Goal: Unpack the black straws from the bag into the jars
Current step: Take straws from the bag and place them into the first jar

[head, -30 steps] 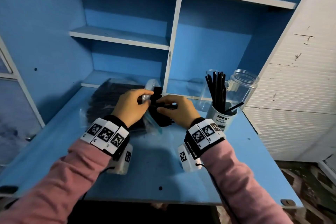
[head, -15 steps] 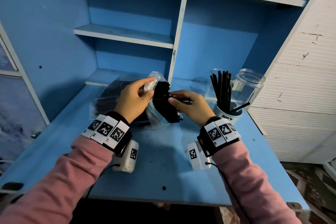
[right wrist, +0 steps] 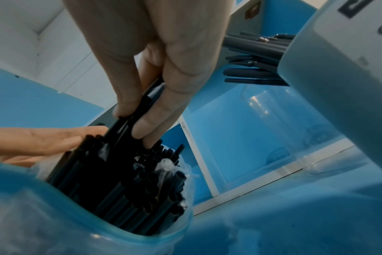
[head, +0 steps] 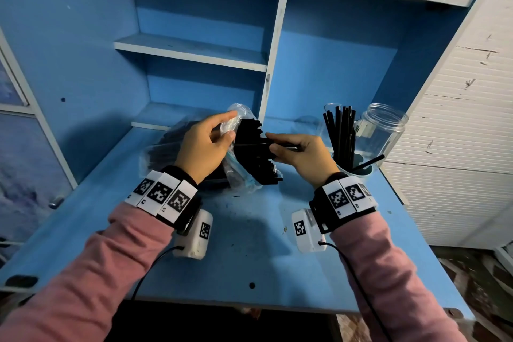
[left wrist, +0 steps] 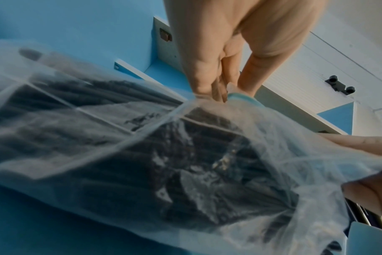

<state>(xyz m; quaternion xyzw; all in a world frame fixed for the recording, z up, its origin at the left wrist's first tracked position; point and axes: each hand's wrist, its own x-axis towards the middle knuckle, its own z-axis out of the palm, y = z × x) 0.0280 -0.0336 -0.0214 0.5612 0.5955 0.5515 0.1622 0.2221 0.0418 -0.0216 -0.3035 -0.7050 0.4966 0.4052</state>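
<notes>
On the blue tabletop point(head: 249, 244) the clear plastic bag point(head: 238, 175) of black straws point(head: 255, 153) lies with its mouth raised and opening toward the right. The left hand point(head: 204, 147) pinches the crumpled rim of the bag between thumb and fingers, holding the opening up. The straws inside run lengthwise along the bag, from the far left down toward the near right, their cut ends sticking out of the mouth in a stepped bundle. The right hand point(head: 301, 157) pinches a few straws between thumb and fingertips point(right wrist: 142, 126); those straws lie roughly level, their long axis running left to right across the bundle's ends. To the right stands a white-labelled jar point(head: 352, 166) with straws standing nearly upright in it, plus one leaning out low to the right. Just behind it stands a clear empty jar point(head: 384, 130), mouth up.
</notes>
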